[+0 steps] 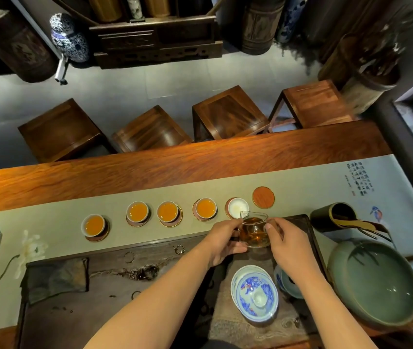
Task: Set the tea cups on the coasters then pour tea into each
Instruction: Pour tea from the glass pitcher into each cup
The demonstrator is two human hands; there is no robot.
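Observation:
Several white tea cups stand on round coasters in a row along the grey-green runner [49,210]. Those at the left hold amber tea, among them the leftmost cup [93,224] and one further right [206,207]. The fifth cup [238,207] looks almost empty. A bare red coaster [263,196] lies to its right. A glass pitcher [254,231] with dark tea is tilted, its spout over the fifth cup. My left hand [221,241] supports the pitcher's left side. My right hand [286,238] grips its right side.
A blue-and-white lidded gaiwan [254,297] sits on the dark tea tray [99,298] under my arms. A large green bowl [376,280] stands at the right, with a dark tool holder [333,215] behind it. Wooden stools [150,129] line the table's far side.

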